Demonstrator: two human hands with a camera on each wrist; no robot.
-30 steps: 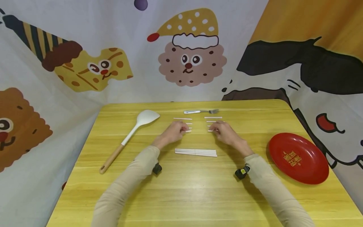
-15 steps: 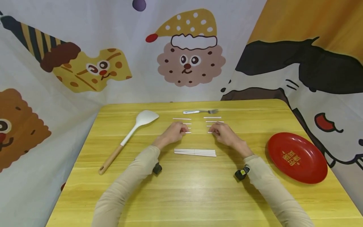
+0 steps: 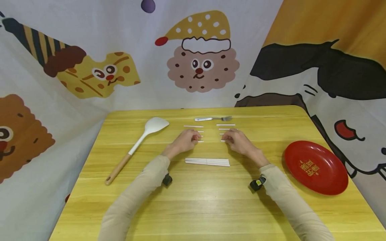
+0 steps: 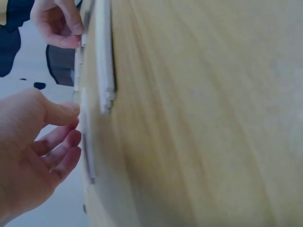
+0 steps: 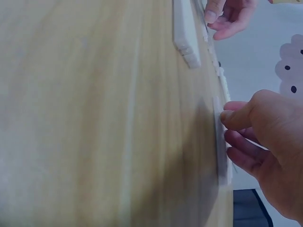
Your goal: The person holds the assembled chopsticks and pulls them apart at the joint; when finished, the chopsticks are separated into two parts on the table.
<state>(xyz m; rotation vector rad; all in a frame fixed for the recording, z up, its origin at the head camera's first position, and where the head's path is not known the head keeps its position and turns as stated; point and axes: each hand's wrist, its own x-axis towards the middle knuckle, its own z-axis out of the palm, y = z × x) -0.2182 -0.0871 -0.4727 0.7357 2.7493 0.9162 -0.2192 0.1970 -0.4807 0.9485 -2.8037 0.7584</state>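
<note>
Short white sticks lie in two columns: a left one (image 3: pixel 193 126) and a right one (image 3: pixel 225 125). My left hand (image 3: pixel 186 139) is at the nearest left stick (image 4: pixel 88 142); in the left wrist view its loosely bent fingertips are beside the stick, and contact is unclear. My right hand (image 3: pixel 239 140) is at the nearest right stick (image 5: pixel 220 156); its thumb tip touches or overlaps that stick in the right wrist view, with the other fingers loosely bent. Both sticks lie on the table. Nearer the front, several longer white sticks (image 3: pixel 207 162) lie together.
A fork (image 3: pixel 205 119) lies behind the columns. To the left rests a white spatula (image 3: pixel 153 125) with a wooden handle. A red oval plate (image 3: pixel 327 167) with gold characters lies at the right. A patterned cloth (image 3: pixel 144 97) hangs behind the table (image 3: pixel 208 207).
The nearest short stick in each column has shifted slightly toward the front and now lies lower in the head view. Both hands have stayed almost in place.
</note>
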